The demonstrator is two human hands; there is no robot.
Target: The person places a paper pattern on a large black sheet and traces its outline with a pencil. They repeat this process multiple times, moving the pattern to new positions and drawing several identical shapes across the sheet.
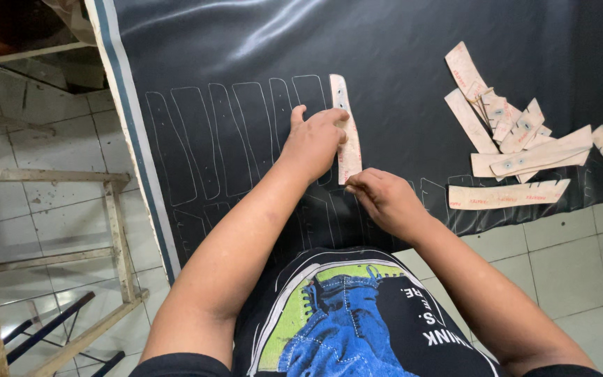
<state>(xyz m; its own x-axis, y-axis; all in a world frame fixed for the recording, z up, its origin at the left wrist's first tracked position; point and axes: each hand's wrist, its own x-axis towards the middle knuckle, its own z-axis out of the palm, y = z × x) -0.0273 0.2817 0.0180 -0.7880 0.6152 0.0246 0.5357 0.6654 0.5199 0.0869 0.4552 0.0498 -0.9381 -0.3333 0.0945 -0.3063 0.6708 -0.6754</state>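
A long narrow cardboard pattern piece [344, 105] lies upright on a sheet of black leather-like material [399, 63]. My left hand [312, 143] presses flat on this template with fingers spread over its middle. My right hand [382, 195] sits at the template's lower end with fingers pinched together; whether it holds a pen is hidden. A row of several traced white outlines [232, 132] of the same shape runs to the left of the template.
A loose pile of several other cardboard templates [518, 136] lies on the sheet at the right. The sheet's pale striped edge [130, 126] runs down the left. A wooden frame [116, 230] stands on the tiled floor [574, 258] at the left.
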